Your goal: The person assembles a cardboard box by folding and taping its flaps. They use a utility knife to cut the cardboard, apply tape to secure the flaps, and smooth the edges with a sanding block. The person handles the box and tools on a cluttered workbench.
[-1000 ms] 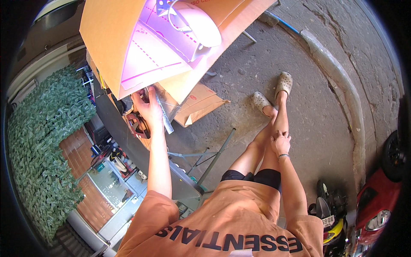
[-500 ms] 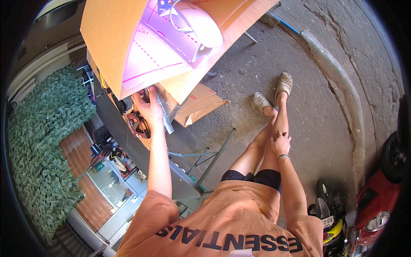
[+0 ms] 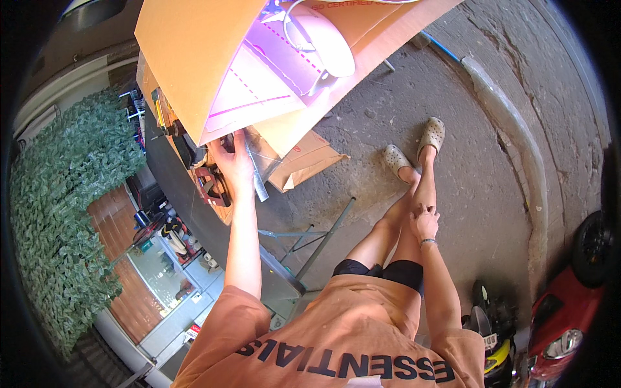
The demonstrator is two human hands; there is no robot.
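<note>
My left hand (image 3: 234, 165) reaches up to the lower edge of a large open cardboard box (image 3: 194, 64) and grips it. A clear plastic strip (image 3: 257, 178) runs down beside its fingers; I cannot tell whether the hand holds it too. Inside the box lie a pink-lit sheet (image 3: 259, 84) and a white rounded object (image 3: 323, 42). My right hand (image 3: 424, 223) rests on my knee with its fingers spread and holds nothing. My feet wear pale clogs (image 3: 414, 149).
The box sits on a dark worktop (image 3: 187, 213) with tools (image 3: 210, 184) and metal folding legs (image 3: 317, 242). A flattened carton (image 3: 307, 158) lies on the concrete. A green leaf wall (image 3: 58, 213) stands left, a kerb (image 3: 517, 136) right, a red vehicle (image 3: 563, 323) and scooter (image 3: 488, 323) lower right.
</note>
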